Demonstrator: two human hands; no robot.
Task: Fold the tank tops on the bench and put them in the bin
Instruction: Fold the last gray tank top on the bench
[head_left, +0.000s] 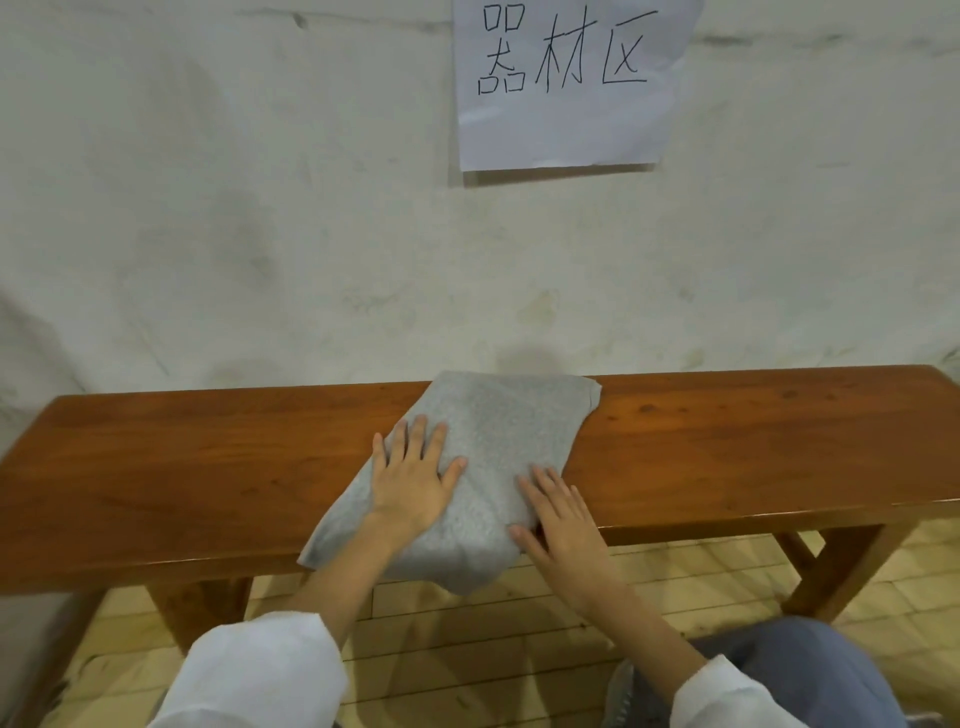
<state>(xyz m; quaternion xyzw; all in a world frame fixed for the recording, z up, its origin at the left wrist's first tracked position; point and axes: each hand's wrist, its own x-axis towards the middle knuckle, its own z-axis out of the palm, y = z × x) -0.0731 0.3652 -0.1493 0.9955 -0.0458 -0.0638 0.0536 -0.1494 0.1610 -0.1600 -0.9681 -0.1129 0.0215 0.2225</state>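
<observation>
While left hand (410, 478) and right hand (563, 530) press flat, fingers (415, 436) straight | grey tank top (498, 426) folded, near end overhanging bench (727, 447)

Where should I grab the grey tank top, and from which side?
Probably its near end, from your side: that end of the grey tank top hangs past the front edge of the bench, so you can reach under it. The rest lies flat.
</observation>
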